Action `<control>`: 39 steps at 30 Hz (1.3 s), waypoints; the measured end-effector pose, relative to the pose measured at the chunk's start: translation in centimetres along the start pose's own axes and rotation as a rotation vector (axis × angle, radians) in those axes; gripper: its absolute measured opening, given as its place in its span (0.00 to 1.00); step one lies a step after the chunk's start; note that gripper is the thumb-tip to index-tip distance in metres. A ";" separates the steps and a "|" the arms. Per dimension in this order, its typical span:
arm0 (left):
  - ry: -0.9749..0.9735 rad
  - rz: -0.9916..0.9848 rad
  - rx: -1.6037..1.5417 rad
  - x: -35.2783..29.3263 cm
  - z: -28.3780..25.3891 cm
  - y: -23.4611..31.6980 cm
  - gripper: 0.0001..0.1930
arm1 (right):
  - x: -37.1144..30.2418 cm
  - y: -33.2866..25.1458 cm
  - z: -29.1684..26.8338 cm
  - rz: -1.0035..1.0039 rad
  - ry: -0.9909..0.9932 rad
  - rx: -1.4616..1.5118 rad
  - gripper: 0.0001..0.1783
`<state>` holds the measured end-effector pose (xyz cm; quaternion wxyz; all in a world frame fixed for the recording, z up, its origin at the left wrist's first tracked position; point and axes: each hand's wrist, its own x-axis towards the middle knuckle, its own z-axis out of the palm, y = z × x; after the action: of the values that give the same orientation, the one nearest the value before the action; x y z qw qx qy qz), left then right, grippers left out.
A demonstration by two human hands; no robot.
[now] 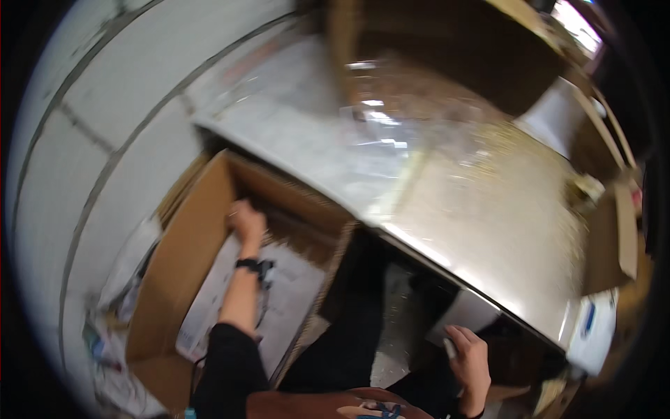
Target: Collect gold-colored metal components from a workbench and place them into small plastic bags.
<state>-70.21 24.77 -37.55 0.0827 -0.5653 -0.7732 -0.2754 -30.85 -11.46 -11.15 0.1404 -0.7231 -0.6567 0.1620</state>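
Note:
My left hand reaches down into a deep open cardboard box, near its far left inner corner. Its fingers are curled, and blur hides whatever may be in them. Below that wrist, with its black band, a large white printed sheet lies inside the box. Over at the right, in front of the table edge, my right hand is closed around a small whitish piece. What kind of piece it is, I cannot tell. A pale flat panel shows just beyond that hand.
A shiny-topped table stands ahead, with crumpled clear plastic and a large open carton on it. White block wall runs along the left. White bags lie between wall and box. More cardboard crowds the right.

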 end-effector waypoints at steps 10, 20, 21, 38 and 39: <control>-0.418 0.404 -1.101 0.6 -23.2 17.9 0.04 | 2.1 4.7 -7.4 -0.046 0.169 -0.222 0.19; -0.535 0.864 -0.554 -5.3 -18.3 38.2 0.11 | 30.5 13.3 -8.5 0.106 -0.015 -0.275 0.19; -0.535 0.868 -0.548 -5.3 -17.7 38.8 0.11 | 30.9 13.1 -7.3 0.087 0.046 -0.322 0.23; -1.419 -0.164 -1.536 -15.9 -29.1 30.8 0.19 | 7.3 12.8 -4.6 0.025 0.250 -0.177 0.25; -1.435 -0.204 -1.545 -17.0 -29.5 28.8 0.18 | 6.6 12.0 -4.8 0.007 0.255 -0.171 0.25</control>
<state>-43.25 1.39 -10.79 -0.7986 -0.4273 -0.2998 -0.2996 -17.45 -6.01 -12.08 0.1598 -0.7495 -0.6423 0.0129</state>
